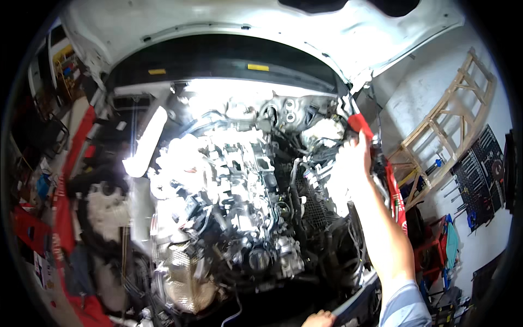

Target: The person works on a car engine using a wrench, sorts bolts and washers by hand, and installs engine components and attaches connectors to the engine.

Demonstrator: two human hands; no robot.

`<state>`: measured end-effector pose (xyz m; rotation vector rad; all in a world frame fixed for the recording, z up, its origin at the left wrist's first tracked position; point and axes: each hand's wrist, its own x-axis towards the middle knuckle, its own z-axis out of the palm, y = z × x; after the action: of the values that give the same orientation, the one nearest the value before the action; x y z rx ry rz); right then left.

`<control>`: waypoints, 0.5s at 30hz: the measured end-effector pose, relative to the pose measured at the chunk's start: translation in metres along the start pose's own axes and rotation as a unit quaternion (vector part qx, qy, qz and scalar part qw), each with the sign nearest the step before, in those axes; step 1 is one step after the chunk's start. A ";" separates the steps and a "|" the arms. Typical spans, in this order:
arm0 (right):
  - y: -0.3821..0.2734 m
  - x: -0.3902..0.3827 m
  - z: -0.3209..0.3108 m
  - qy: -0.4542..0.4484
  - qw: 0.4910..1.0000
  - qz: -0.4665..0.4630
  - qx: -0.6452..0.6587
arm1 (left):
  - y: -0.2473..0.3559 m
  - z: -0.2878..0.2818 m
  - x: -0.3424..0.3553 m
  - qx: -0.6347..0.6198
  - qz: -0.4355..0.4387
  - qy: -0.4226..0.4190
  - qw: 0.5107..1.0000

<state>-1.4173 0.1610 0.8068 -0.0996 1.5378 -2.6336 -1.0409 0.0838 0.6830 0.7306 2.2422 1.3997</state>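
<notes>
Plainly, the right hand (355,155) reaches to the right-hand side of the engine bay, and its grip is hard to read: the fingers point away toward the back, the glare washes out the knuckles, and I cannot tell whether they pinch anything. Just beyond the fingertips lies the upper end of a red fender cover (359,125), which runs down along that edge of the car, outside the forearm. Just left of the hand are dark hoses and a pale, rounded component (322,131). The left hand (320,319) shows only its fingers at the lower edge, near the front rim of the bay; whether its grip is closed on something cannot be told.

Further in, the engine (239,180) fills the middle of the bay, its top exposed and brightly lit, with cables and pipes around it. A crinkled, silvery-gold heat shield (188,283) sits at its front left. Left of the engine stands a long white piece (148,143), tilted, and past it another red cover (64,218) hangs along the left side. Overhead, the white hood (163,16) is raised.

Farther out on the right, a wooden frame (436,126) leans by the pale wall, near a dark tool board (482,180) and a red cart (430,248).
</notes>
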 end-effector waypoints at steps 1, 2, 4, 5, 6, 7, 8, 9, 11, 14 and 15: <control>0.025 0.039 0.041 0.072 0.997 -0.032 -0.012 | 0.000 -0.007 0.006 -0.019 -0.010 -0.003 1.000; 0.037 0.087 0.053 0.044 0.995 -0.066 0.064 | -0.011 0.009 0.011 -0.057 0.014 -0.018 0.998; 0.084 0.143 0.076 0.145 0.984 -0.061 0.080 | -0.030 0.030 0.015 -0.087 0.026 -0.030 0.995; 0.108 0.161 0.095 0.194 0.978 -0.045 0.062 | -0.040 0.033 0.017 -0.079 0.022 -0.036 0.996; 0.131 0.176 0.103 0.198 0.977 -0.042 0.072 | -0.056 0.062 0.018 -0.051 0.019 -0.041 0.998; 0.147 0.188 0.102 0.210 0.975 -0.037 0.060 | -0.042 0.025 0.017 -0.084 0.013 -0.012 0.996; 0.156 0.196 0.099 0.212 0.975 -0.024 0.054 | -0.050 0.029 0.018 -0.066 0.021 -0.018 0.997; 0.157 0.201 0.095 0.215 0.976 -0.018 0.044 | -0.052 0.035 0.016 -0.047 0.037 -0.023 0.998; 0.183 0.215 0.083 0.193 0.979 0.001 0.069 | -0.056 0.037 0.018 -0.052 0.025 -0.017 0.998; 0.195 0.225 0.063 0.187 0.978 0.015 0.093 | -0.058 0.039 0.017 -0.051 0.029 -0.024 0.998; 0.201 0.223 0.064 0.180 0.978 0.033 0.096 | -0.058 0.039 0.016 -0.050 0.026 -0.024 0.998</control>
<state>-1.6231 -0.0174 0.6660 0.4584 1.3282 -2.8435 -1.0435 0.1000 0.6126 0.7858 2.1147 1.4897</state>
